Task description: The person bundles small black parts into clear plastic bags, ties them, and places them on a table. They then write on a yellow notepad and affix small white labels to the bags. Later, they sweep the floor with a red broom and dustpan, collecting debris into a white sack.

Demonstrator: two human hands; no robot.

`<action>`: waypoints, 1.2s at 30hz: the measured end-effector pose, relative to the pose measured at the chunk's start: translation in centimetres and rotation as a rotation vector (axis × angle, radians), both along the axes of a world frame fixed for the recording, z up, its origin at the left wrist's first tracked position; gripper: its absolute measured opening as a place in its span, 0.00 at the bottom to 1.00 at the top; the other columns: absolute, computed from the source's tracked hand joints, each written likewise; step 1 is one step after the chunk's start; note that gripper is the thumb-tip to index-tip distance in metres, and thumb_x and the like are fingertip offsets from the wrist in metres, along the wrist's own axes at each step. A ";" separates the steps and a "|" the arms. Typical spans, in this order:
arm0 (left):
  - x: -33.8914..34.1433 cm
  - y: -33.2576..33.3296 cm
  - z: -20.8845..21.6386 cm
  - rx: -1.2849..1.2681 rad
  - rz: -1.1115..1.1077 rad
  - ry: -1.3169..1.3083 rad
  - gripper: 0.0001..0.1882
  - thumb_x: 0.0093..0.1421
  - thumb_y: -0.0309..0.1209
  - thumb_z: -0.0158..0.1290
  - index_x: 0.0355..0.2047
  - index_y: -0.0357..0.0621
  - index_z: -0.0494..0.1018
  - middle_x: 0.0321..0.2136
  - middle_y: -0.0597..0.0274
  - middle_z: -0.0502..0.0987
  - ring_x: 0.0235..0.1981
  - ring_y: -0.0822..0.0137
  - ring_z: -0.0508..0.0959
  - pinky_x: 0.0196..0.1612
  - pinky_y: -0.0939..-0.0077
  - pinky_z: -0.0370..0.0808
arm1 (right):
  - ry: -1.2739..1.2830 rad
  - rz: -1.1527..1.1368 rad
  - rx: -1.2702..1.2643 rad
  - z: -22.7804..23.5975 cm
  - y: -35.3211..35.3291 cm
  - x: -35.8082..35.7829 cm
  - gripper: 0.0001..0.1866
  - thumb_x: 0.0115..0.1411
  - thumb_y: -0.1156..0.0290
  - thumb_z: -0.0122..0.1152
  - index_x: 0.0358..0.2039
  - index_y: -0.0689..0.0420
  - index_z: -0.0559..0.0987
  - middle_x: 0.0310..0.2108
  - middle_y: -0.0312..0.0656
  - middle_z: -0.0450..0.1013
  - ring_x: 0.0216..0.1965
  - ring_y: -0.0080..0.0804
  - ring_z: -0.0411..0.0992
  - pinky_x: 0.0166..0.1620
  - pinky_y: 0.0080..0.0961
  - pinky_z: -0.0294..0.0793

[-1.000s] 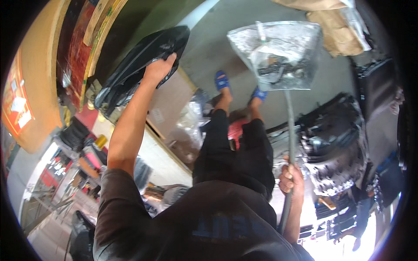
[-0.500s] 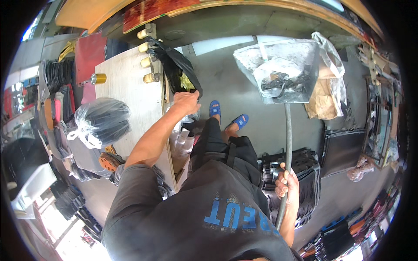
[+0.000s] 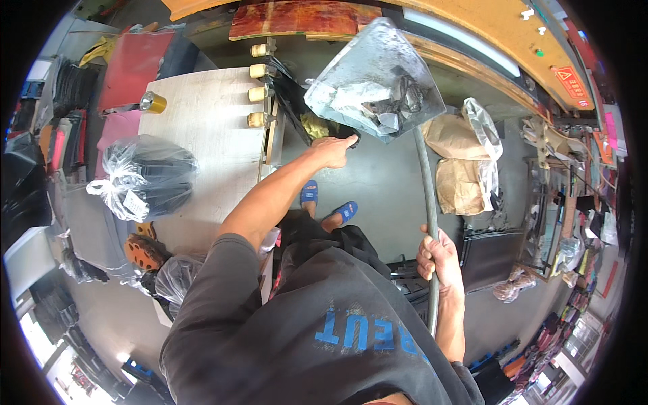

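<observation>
My right hand [image 3: 442, 260] is wrapped round the grey pole of a long-handled dustpan [image 3: 358, 57]. The pan is raised, with crumpled clear plastic and dark scraps [image 3: 405, 98] inside. Beside and partly under its left edge, a black plastic bag [image 3: 289, 101] hangs at the table's end. My left hand [image 3: 329, 152] grips the bag's near rim, holding its mouth apart. Something yellowish [image 3: 314, 126] shows inside the bag; the pan hides part of the opening.
A pale wooden table [image 3: 202, 111] on the left bears a gold roll [image 3: 153, 102] and a clear bag of black material [image 3: 158, 179]. Brown paper sacks [image 3: 462, 179] stand on the floor to the right. An orange-yellow machine beam [image 3: 499, 57] crosses the far side.
The dustpan has swung left and tilted, coming over beside the bag's mouth. My left hand has drawn the bag's rim to the right. The view has shifted too.
</observation>
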State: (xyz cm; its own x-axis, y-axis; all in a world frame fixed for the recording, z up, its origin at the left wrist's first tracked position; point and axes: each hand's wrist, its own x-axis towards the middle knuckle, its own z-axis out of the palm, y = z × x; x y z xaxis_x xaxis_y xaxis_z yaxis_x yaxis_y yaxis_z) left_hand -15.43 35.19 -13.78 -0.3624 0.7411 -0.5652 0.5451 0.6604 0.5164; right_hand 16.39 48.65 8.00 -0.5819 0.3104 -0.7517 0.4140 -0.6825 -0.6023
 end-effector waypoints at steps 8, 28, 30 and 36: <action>-1.4 4.3 0.7 0.110 0.007 0.010 0.30 0.59 0.31 0.51 0.63 0.43 0.67 0.50 0.47 0.82 0.53 0.46 0.80 0.51 0.51 0.77 | -0.193 0.191 0.338 3.2 -1.1 -7.7 0.20 0.68 0.72 0.54 0.58 0.67 0.67 0.22 0.32 0.63 0.16 0.16 0.61 0.17 0.18 0.63; -2.4 5.4 3.4 0.383 0.144 0.081 0.20 0.61 0.34 0.52 0.49 0.37 0.78 0.47 0.41 0.82 0.52 0.46 0.81 0.58 0.54 0.76 | -0.234 0.552 1.106 -1.1 -5.7 -12.3 0.24 0.67 0.69 0.58 0.59 0.66 0.68 0.31 0.62 0.77 0.35 0.58 0.80 0.41 0.42 0.77; -2.3 5.4 3.2 0.385 0.154 0.073 0.20 0.62 0.34 0.52 0.51 0.39 0.79 0.50 0.43 0.81 0.55 0.47 0.79 0.60 0.56 0.74 | -0.218 0.531 1.122 -1.2 -6.0 -12.2 0.24 0.67 0.70 0.57 0.60 0.66 0.68 0.31 0.63 0.77 0.36 0.59 0.80 0.41 0.42 0.77; -1.8 5.3 2.1 0.351 0.155 0.053 0.19 0.62 0.35 0.52 0.50 0.43 0.80 0.50 0.46 0.81 0.55 0.48 0.79 0.60 0.56 0.74 | -0.231 0.540 1.079 -1.1 -6.6 -11.1 0.24 0.67 0.72 0.58 0.62 0.64 0.67 0.27 0.59 0.75 0.31 0.56 0.80 0.38 0.42 0.76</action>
State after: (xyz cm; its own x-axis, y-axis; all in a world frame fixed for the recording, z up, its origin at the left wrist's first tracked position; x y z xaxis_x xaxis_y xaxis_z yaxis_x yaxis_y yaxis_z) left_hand -17.19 40.54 -11.66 -0.5077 0.8200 -0.2643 0.4848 0.5255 0.6992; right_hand 5.29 42.07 6.89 -0.7160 0.5972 -0.3616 0.6607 0.4124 -0.6272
